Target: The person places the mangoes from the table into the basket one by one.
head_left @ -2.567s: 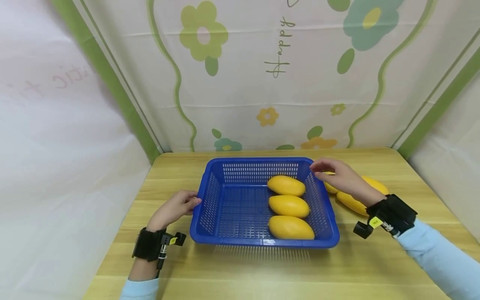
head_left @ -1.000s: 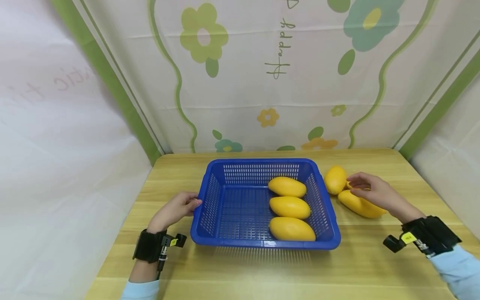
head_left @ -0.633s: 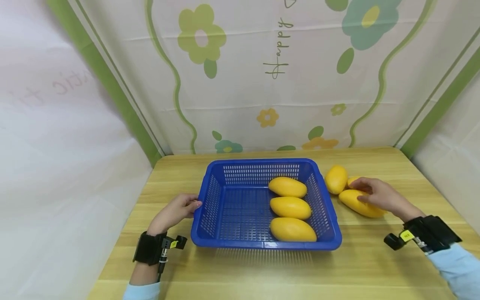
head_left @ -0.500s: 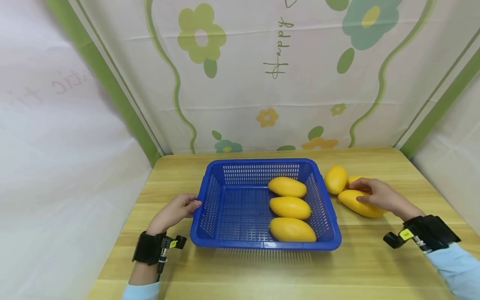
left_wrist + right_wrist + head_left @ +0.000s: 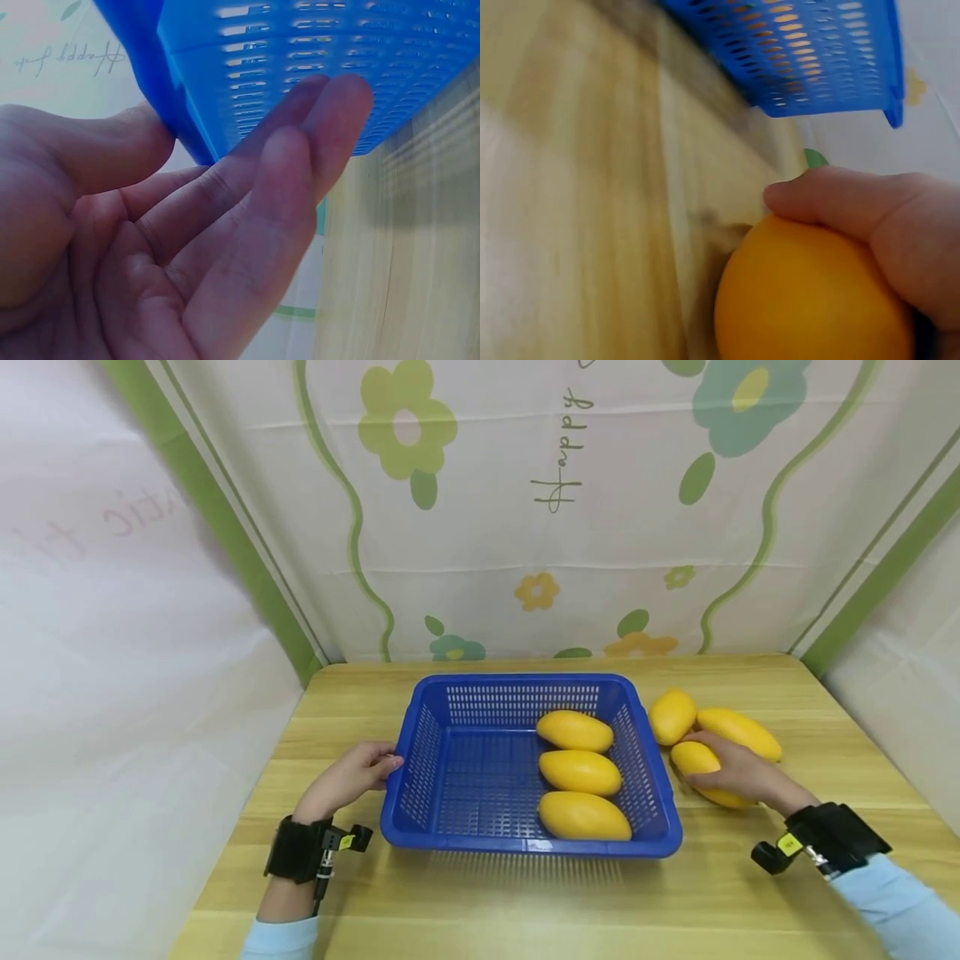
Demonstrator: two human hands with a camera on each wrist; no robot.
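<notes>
A blue plastic basket [image 5: 465, 843] with slotted walls stands on the table, with three yellow mangoes lined up along its right side, among them a middle mango [image 5: 580, 772]. My left hand [image 5: 352, 778] pinches the basket's left rim between thumb and fingers; in the left wrist view its other fingers [image 5: 281, 187] lie against the outer wall. To the right of the basket, my right hand [image 5: 738, 768] grips a mango [image 5: 696, 760] from above. The right wrist view shows the thumb [image 5: 832, 196] along that mango's side; its other fingers are mostly hidden there.
Two more mangoes lie on the wooden table [image 5: 525, 914] behind the right hand: one mango [image 5: 672, 717] close to the basket's right wall, another mango [image 5: 738, 732] farther right. A flower-printed curtain [image 5: 465, 527] closes off the back, with white cloth on both sides.
My right hand has gone from the basket's right rim to the loose mangoes and taken hold of the front one, shifting it slightly toward me and left. The left hand has stayed at the rim.
</notes>
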